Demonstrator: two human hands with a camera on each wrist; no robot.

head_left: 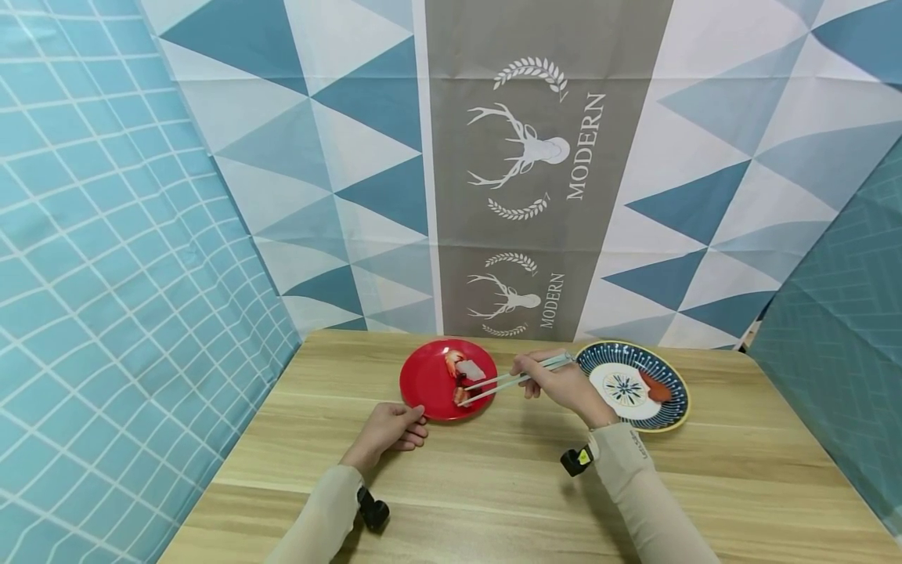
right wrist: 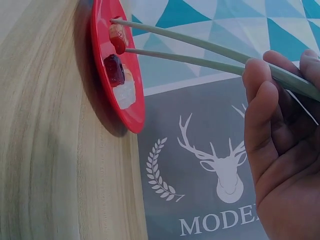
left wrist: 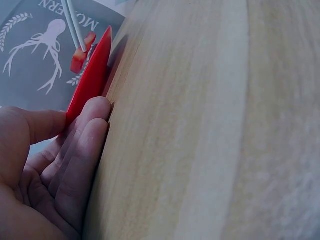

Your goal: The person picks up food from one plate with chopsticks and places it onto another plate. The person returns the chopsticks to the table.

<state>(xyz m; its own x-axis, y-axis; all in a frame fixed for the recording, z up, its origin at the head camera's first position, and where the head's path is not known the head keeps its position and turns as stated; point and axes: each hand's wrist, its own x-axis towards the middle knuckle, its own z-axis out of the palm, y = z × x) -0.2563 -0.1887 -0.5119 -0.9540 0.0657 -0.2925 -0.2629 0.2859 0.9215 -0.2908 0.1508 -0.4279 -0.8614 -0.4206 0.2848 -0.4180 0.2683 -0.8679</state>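
A backdrop (head_left: 380,180) of blue, grey and white triangles rises behind the wood-grain worktop (head_left: 479,501), flanked by a blue sheet (head_left: 106,235) with white grid lines on the left and a teal sheet (head_left: 838,329) on the right. Down the backdrop's brown-grey band, "MODERN" is printed twice, sideways, beside white stag heads and leaf sprays; small lettering on the right sleeve (head_left: 625,450) is illegible. At the worktop's far edge stand a blue-patterned plate (head_left: 625,390) and, left of it, a red plate (head_left: 426,380). The left hand (head_left: 396,427) pinches the red plate's near rim between thumb and fingers. The right hand (head_left: 560,384) has its fingers curled round pale chopsticks (head_left: 510,381), their tips slightly parted about a red-and-orange piece (head_left: 461,396) over the red plate, near a whitish chunk (head_left: 470,370).
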